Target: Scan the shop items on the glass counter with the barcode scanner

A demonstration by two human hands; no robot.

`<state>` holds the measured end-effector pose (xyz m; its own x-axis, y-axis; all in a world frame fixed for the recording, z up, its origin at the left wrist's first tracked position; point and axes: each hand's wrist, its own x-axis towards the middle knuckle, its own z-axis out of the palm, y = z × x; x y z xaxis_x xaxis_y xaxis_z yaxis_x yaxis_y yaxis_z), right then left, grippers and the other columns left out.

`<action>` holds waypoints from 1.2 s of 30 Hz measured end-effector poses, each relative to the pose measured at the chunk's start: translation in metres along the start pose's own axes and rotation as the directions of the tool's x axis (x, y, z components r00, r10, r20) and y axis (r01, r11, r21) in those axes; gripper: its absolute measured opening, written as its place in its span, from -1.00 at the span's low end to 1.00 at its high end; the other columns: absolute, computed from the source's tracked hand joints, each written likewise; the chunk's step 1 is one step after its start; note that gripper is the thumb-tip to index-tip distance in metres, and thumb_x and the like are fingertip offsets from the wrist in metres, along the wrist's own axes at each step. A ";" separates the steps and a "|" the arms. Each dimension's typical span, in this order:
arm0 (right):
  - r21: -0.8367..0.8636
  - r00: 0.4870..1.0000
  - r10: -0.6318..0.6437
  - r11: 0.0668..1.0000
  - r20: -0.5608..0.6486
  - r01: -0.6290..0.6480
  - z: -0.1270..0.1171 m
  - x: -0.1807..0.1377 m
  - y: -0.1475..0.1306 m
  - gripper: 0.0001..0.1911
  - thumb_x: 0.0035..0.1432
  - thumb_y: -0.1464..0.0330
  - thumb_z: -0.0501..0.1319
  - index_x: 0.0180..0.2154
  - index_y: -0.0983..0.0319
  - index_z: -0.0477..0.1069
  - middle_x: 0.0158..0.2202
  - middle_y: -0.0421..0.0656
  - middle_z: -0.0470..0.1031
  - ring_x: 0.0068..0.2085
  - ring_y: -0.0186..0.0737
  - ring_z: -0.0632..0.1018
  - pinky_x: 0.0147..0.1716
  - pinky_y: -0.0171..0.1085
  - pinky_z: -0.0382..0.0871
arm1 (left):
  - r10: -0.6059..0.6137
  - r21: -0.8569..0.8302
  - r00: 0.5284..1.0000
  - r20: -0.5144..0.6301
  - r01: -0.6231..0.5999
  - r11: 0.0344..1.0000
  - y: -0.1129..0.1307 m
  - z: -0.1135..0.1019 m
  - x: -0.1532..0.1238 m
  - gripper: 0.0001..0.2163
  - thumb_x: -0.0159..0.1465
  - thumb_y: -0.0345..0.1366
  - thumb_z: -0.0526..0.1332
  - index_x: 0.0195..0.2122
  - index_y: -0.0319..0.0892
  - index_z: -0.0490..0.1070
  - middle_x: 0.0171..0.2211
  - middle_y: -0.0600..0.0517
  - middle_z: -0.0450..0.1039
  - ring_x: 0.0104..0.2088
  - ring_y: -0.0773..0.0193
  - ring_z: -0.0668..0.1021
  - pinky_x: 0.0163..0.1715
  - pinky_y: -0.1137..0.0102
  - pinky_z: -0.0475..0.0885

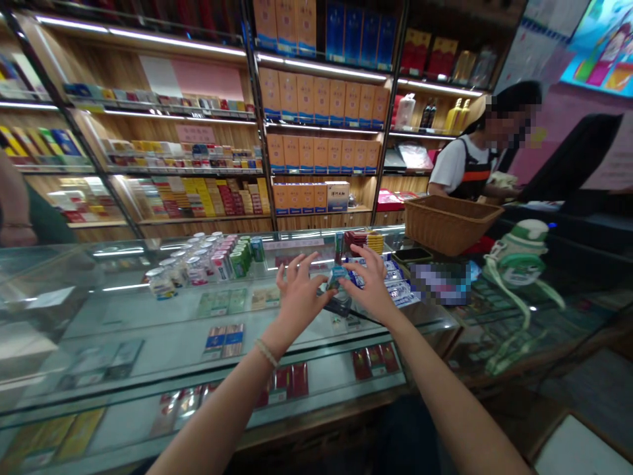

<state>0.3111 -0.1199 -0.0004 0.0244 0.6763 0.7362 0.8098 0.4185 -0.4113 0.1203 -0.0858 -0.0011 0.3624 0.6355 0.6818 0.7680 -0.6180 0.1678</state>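
Observation:
Above the glass counter (168, 330), a small teal pack (337, 276) is held between my two hands. My left hand (301, 297), a beaded bracelet on its wrist, has its thumb at the pack's left side and its other fingers raised. From the right, the thumb of my right hand (370, 287) meets the pack, its fingers arched above. Printing on the pack is too small to read. Blue-and-white packets (398, 287) lie just beyond my right hand. Small red boxes (355, 239) and yellow boxes (375, 243) stand behind it.
Several lidded jars (161, 284) and green packs (241, 257) stand left on the counter. At the right are a wicker basket (448, 221), a phone (412, 255) and a green strapped bottle (521, 254). A person (457, 165) stands behind the counter by a monitor (568, 161).

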 end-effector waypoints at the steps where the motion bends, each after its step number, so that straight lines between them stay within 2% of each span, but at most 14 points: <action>1: -0.007 1.000 -0.001 1.000 -0.006 0.001 -0.001 0.001 0.002 -0.79 0.27 0.17 0.27 -0.11 0.03 0.59 0.36 -0.16 0.28 0.39 0.03 0.17 0.34 0.13 0.03 | 0.008 0.003 1.000 0.003 -0.008 1.000 0.001 0.002 0.002 -0.88 0.18 -0.14 0.43 -0.28 0.04 0.63 0.36 -0.04 0.28 0.36 -0.22 0.22 0.32 -0.31 -0.08; 7: -0.064 1.000 0.031 0.997 -0.001 -0.031 -0.002 0.012 0.017 -0.78 0.27 0.17 0.27 -0.10 0.05 0.58 0.37 -0.15 0.27 0.39 0.06 0.16 0.33 0.15 0.01 | 0.031 -0.001 0.999 -0.032 -0.031 1.000 -0.004 0.001 0.019 -0.68 0.14 -0.07 0.46 -0.06 0.13 0.62 0.39 -0.07 0.24 0.36 -0.23 0.23 0.32 -0.31 -0.08; 13: -0.081 1.000 0.021 0.997 -0.002 -0.021 0.002 0.031 0.029 -0.82 0.24 0.18 0.32 -0.14 0.04 0.60 0.37 -0.15 0.28 0.39 0.05 0.17 0.30 0.13 0.03 | 0.015 -0.031 0.998 -0.061 -0.017 0.999 -0.008 -0.007 0.047 -0.80 0.19 -0.15 0.43 -0.14 0.11 0.64 0.36 -0.03 0.27 0.37 -0.18 0.22 0.31 -0.26 -0.01; 19: -0.085 1.000 -0.004 0.996 0.004 0.004 0.005 0.043 0.031 -0.85 0.24 0.20 0.31 -0.17 0.04 0.61 0.34 -0.15 0.32 0.38 0.05 0.18 0.31 0.13 0.03 | 0.039 -0.038 0.999 -0.028 -0.040 0.998 -0.003 -0.007 0.066 -0.87 0.21 -0.17 0.42 -0.20 0.09 0.65 0.37 -0.03 0.27 0.38 -0.20 0.21 0.29 -0.32 -0.03; 25: -0.110 1.000 -0.005 0.994 0.022 0.008 0.010 0.057 0.042 -0.84 0.24 0.18 0.33 -0.16 0.03 0.62 0.34 -0.15 0.33 0.38 0.08 0.17 0.31 0.16 0.00 | 0.011 -0.008 1.000 -0.018 -0.011 1.000 -0.001 0.001 0.084 -0.93 0.22 -0.17 0.41 -0.28 0.05 0.66 0.35 0.00 0.30 0.38 -0.21 0.21 0.29 -0.31 0.00; 33: -0.196 0.999 -0.035 0.980 -0.042 0.027 0.014 0.096 0.062 -0.77 0.22 0.20 0.35 -0.08 0.03 0.57 0.35 -0.09 0.29 0.40 0.12 0.14 0.29 0.23 -0.03 | -0.045 0.055 0.999 0.022 0.044 0.998 -0.009 0.019 0.125 -0.86 0.28 -0.10 0.32 -0.27 0.06 0.66 0.37 0.03 0.29 0.39 -0.14 0.19 0.32 -0.25 -0.03; 36: -0.216 0.998 -0.047 0.976 -0.037 0.038 0.018 0.108 0.069 -0.81 0.21 0.22 0.36 -0.11 0.04 0.55 0.36 -0.09 0.28 0.40 0.11 0.14 0.29 0.22 -0.02 | -0.063 0.046 0.998 0.031 0.061 0.997 -0.012 0.029 0.138 -0.86 0.28 -0.10 0.33 -0.27 0.04 0.66 0.37 0.01 0.29 0.39 -0.12 0.19 0.31 -0.22 0.00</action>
<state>0.3592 -0.0075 0.0410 0.0079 0.6329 0.7742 0.9176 0.3032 -0.2572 0.1762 0.0231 0.0703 0.3297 0.6870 0.6476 0.8120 -0.5562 0.1767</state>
